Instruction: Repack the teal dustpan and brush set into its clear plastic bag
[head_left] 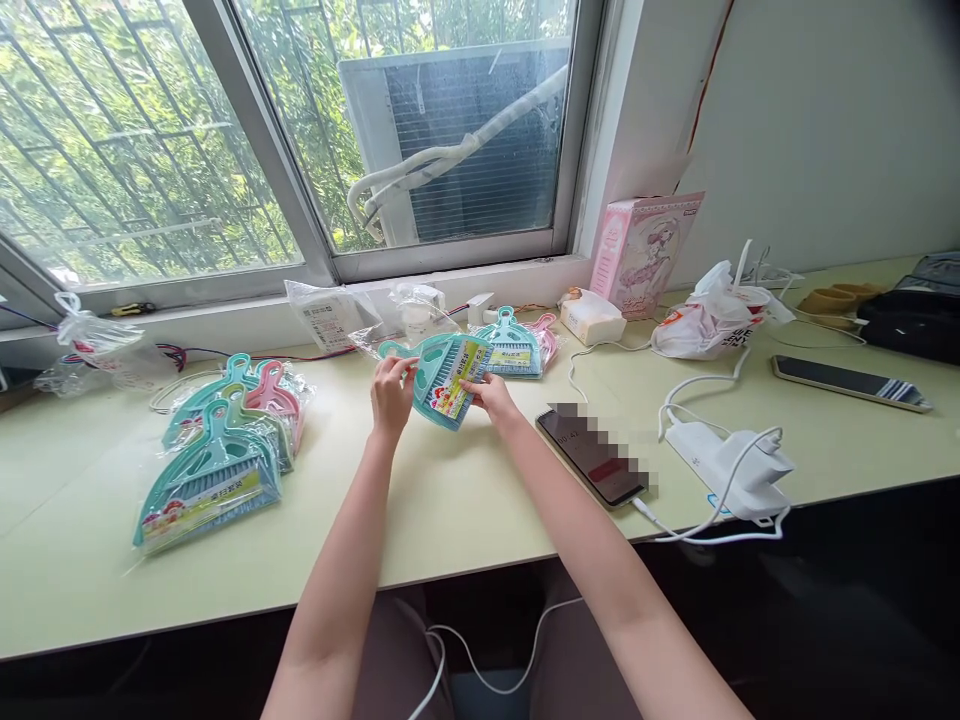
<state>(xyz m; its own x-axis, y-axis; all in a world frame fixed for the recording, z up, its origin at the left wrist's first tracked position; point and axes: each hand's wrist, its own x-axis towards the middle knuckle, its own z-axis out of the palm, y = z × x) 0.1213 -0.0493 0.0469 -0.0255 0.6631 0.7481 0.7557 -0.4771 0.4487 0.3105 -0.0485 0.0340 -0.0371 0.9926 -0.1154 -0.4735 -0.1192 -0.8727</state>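
Note:
Both my hands hold one teal mini dustpan-and-brush set (442, 372) with a coloured label, lifted just above the pale green desk (450, 510). My left hand (391, 392) grips its left side near the handle. My right hand (491, 396) pinches its lower right edge by the label. Behind it lie two more sets, teal (513, 346) and pink (547, 338). A pile of bagged sets (217, 450) in teal, green and pink lies on the desk to the left.
A phone (592, 455) on a cable lies right of my right hand, beside a white charger with coiled cord (739, 465). Another phone (851, 382), a plastic bag (709, 320), a pink box (645, 250), a small white box (592, 318) and packets (330, 312) line the windowsill side.

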